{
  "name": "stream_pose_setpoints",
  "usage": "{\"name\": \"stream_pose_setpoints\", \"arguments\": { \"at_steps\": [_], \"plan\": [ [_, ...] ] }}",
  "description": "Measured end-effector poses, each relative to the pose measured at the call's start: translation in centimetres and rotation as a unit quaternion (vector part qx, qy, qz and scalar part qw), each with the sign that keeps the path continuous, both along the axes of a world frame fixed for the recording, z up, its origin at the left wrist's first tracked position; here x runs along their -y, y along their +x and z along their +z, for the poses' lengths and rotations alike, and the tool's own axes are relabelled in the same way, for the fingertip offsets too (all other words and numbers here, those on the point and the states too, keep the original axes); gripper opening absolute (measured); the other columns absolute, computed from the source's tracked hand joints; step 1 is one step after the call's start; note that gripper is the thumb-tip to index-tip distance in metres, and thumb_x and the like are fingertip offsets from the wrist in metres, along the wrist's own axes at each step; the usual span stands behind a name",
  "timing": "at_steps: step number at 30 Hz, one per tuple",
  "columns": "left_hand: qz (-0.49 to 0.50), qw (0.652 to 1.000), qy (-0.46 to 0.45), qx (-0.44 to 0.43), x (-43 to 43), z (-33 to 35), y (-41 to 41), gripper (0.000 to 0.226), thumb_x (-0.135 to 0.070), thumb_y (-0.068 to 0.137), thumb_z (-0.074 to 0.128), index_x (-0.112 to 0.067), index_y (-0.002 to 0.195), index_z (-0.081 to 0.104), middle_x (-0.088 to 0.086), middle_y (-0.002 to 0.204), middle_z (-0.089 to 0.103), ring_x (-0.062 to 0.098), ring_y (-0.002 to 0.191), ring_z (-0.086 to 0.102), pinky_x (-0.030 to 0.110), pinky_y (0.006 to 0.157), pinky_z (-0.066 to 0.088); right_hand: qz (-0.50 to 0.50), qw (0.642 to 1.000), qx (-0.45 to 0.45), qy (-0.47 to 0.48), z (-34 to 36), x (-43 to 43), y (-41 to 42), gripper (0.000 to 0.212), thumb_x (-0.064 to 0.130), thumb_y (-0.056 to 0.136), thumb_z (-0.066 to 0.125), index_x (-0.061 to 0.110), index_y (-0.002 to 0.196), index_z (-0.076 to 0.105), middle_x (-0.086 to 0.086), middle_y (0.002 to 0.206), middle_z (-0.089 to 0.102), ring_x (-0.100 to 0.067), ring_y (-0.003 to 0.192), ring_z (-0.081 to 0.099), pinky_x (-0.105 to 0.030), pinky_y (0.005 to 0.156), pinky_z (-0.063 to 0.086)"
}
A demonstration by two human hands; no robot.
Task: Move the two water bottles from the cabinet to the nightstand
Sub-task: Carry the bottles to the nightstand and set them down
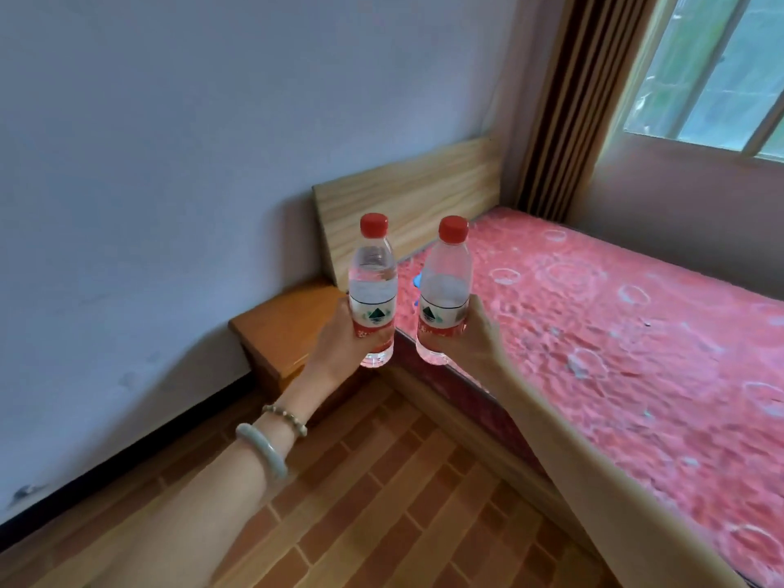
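Two clear water bottles with red caps and red-and-white labels are held upright in the air in front of me. My left hand (339, 337) grips the left bottle (372, 286) around its lower half. My right hand (479, 333) grips the right bottle (444, 286) the same way. The orange-brown wooden nightstand (284, 328) stands against the wall, low and just behind the left bottle, partly hidden by my left hand. The cabinet is not in view.
A bed with a pink patterned mattress (615, 333) and a light wooden headboard (407, 197) fills the right side, touching the nightstand. A white wall runs on the left, a window (717, 74) with striped curtain at top right. Brick-pattern floor (382, 502) lies below.
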State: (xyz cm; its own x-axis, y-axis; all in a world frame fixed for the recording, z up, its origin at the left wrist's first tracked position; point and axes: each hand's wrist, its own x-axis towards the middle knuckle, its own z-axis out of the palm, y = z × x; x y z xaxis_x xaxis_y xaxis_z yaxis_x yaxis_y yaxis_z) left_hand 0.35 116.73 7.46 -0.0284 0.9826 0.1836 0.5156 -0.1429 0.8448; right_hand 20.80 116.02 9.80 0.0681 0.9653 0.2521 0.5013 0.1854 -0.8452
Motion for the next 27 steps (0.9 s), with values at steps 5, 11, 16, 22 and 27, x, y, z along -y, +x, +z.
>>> {"name": "stream_pose_setpoints", "arguments": {
  "at_steps": [5, 11, 16, 22, 27],
  "plan": [
    [0.056, 0.998, 0.003, 0.007, -3.7, -0.5, -2.1, 0.076, -0.069, 0.062, 0.071, -0.027, 0.122, 0.049, -0.014, 0.111, 0.065, 0.003, 0.097, 0.063, 0.034, 0.080, 0.057, 0.069, 0.998, 0.002, -0.002, -0.7, -6.3, -2.4, 0.054, 0.028, 0.061, 0.081, 0.015, 0.102, 0.048, 0.001, 0.093, 0.064, -0.015, 0.080, 0.062, -0.028, 0.061, 0.049],
    [0.124, 0.992, 0.011, -0.002, -7.0, -1.5, -4.3, 0.072, -0.050, 0.070, 0.075, -0.019, 0.127, 0.044, -0.007, 0.117, 0.062, 0.008, 0.099, 0.061, 0.005, 0.062, 0.046, 0.135, 0.991, 0.002, -0.012, -1.4, -12.0, -5.4, 0.057, 0.027, 0.060, 0.081, 0.015, 0.104, 0.048, -0.001, 0.094, 0.063, -0.017, 0.081, 0.061, -0.023, 0.060, 0.045],
    [0.152, 0.988, 0.017, -0.006, -11.0, -3.2, -7.0, 0.068, -0.040, 0.073, 0.075, -0.019, 0.127, 0.041, 0.001, 0.122, 0.061, 0.019, 0.107, 0.061, 0.019, 0.075, 0.052, 0.184, 0.983, -0.002, -0.024, -2.7, -17.7, -8.1, 0.061, 0.027, 0.060, 0.082, 0.019, 0.109, 0.048, 0.002, 0.097, 0.063, -0.013, 0.084, 0.060, -0.018, 0.061, 0.046],
    [0.177, 0.984, 0.006, 0.017, -18.7, -5.4, -11.6, 0.059, -0.040, 0.069, 0.078, -0.028, 0.115, 0.042, -0.001, 0.113, 0.063, 0.019, 0.105, 0.062, 0.040, 0.083, 0.056, 0.221, 0.975, 0.015, -0.035, -4.4, -26.4, -12.2, 0.059, 0.025, 0.061, 0.083, 0.019, 0.107, 0.048, 0.009, 0.091, 0.059, -0.004, 0.077, 0.056, -0.005, 0.053, 0.040],
    [0.196, 0.980, -0.020, 0.038, -26.0, -7.3, -16.2, 0.067, -0.051, 0.065, 0.077, -0.026, 0.115, 0.042, -0.005, 0.111, 0.063, 0.014, 0.102, 0.062, 0.043, 0.080, 0.057, 0.230, 0.972, 0.021, -0.045, -6.0, -34.5, -16.4, 0.066, 0.026, 0.057, 0.084, 0.019, 0.112, 0.048, 0.002, 0.101, 0.063, -0.013, 0.087, 0.060, -0.015, 0.064, 0.046]
  ]
}}
